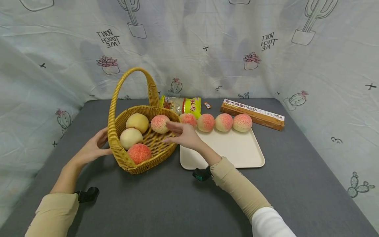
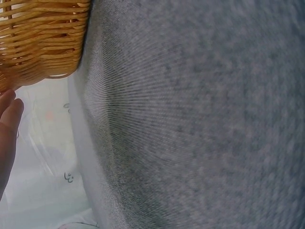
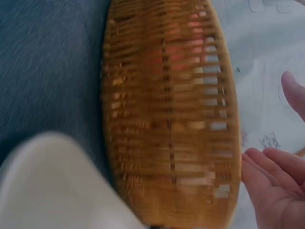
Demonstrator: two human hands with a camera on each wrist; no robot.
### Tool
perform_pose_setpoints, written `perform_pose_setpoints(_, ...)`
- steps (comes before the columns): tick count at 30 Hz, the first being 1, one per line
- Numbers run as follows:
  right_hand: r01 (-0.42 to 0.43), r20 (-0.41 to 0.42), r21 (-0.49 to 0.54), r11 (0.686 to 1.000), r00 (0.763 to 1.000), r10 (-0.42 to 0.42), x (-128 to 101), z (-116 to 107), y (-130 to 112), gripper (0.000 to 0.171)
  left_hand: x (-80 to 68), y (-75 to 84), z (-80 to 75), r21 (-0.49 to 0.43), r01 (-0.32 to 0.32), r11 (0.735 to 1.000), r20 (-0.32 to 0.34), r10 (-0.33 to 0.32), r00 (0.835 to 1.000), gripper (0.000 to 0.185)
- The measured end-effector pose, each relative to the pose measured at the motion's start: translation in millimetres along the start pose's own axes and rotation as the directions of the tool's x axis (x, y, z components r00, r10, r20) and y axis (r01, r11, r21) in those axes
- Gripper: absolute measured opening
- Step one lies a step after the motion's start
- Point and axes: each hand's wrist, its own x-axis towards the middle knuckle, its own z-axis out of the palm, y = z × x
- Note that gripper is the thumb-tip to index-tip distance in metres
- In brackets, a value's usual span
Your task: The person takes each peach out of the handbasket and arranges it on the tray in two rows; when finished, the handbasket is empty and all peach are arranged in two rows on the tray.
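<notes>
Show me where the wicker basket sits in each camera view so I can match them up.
Head: wicker basket left of centre, between both hands.
Left wrist: its woven wall fills the top-left corner.
Right wrist: its side runs down the centre, blurred.
Shared landmark: the grey tabletop.

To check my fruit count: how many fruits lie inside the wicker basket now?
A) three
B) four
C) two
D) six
B: the wicker basket holds two yellow fruits and two pink peaches; four more peaches sit on the tray.
</notes>
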Motion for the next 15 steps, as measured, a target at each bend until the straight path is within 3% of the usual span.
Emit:
perform_pose_setpoints(5, -0.021, 0.094, -0.079, 0.997, 0.995, 0.028, 11.5, 16.5, -5.8, 0.070, 0.4, -0.2, 0.3, 0.008, 0.002, 1.000, 0.001, -0.002, 1.000, 0.095)
perform_pose_setpoints(10, 0.042, 0.155, -0.148, 0.988, 0.988, -0.018, 22.6, 30.7, -11.6, 0.068, 1.2, 1.1, -0.3, 0.006, 0.010, 1.000, 0.005, -0.010, 1.000, 0.095)
perform_pose_setpoints(15, 0.033, 0.183, -0.296, 0.955, 0.983, 0.022, 34.0, 49.4, -18.6, 0.061, 1.5, 0.8, -0.8, 0.008, 0.002, 1.000, 0.008, -0.002, 1.000, 0.095)
